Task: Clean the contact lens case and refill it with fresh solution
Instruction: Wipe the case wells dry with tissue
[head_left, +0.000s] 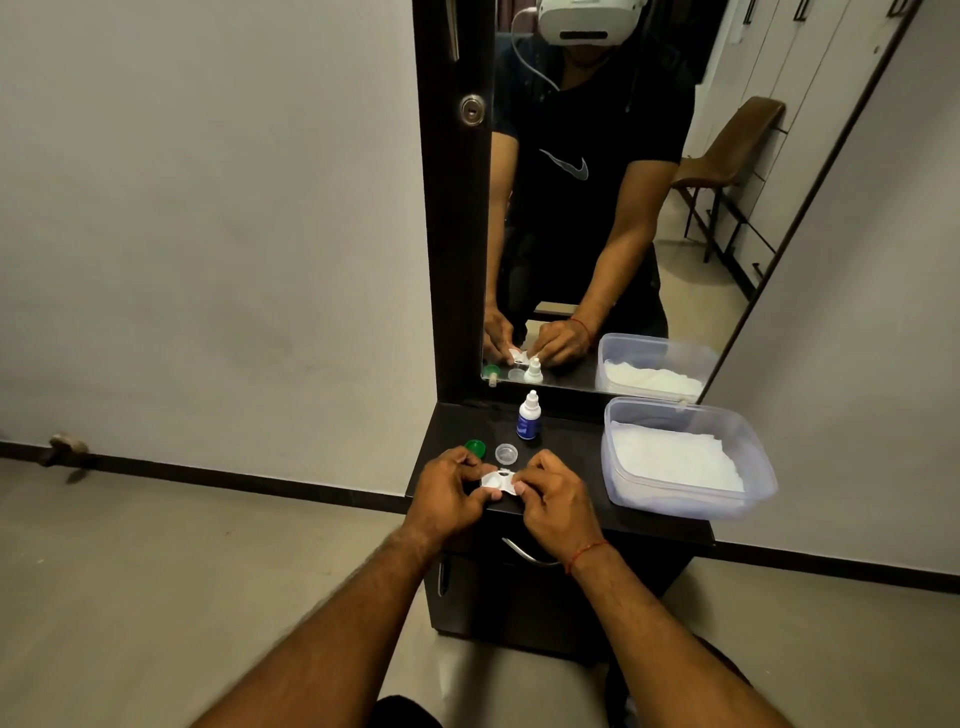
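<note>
Both hands hold the white lens case (497, 480) just above the front of the dark shelf (571, 499) — the left hand (451, 491) pinching its left end, the right hand (553, 499) its right end. Just behind lie a green cap (475, 448) and a clear cap (506, 453), apart from each other. The solution bottle (529, 417) stands upright behind them, near the mirror (597, 208). A plastic tub (685, 506) holding white tissue sits at the right — well clear of the hands.

The room is dim and evenly lit (no hard shadows); the wide lens bends the grey painted wall (208, 234) at the edges, and details look soft.
</note>
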